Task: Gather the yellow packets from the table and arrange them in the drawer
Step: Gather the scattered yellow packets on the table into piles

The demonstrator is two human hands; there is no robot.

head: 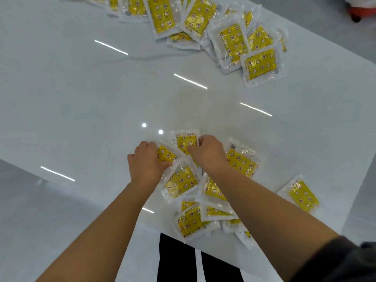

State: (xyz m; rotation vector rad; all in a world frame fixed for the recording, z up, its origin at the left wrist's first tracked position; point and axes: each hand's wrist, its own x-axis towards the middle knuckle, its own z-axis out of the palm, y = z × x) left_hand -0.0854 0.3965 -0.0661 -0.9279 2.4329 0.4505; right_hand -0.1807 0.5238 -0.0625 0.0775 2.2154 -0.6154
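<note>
Near the front edge of the white worktop (81, 98), both hands are closed on yellow packets: left hand (146, 161) pinches 1 tilted packet (165, 154), right hand (207, 151) grips the upright packet (186, 142) just beside it. More lie loose under the forearms (183, 184), 1 apart at right (303, 197), + a 2nd heap (234, 37) at the far edge. Drawer not in view.

Best approach, imo: square the 2 held packets edge to edge, then slide neighbours in to build a flat stack; film wrap looks slippery, so hold by the sealed margins.

Print: moons, stars, flower marks; small text on some packets, too blurred to read.
</note>
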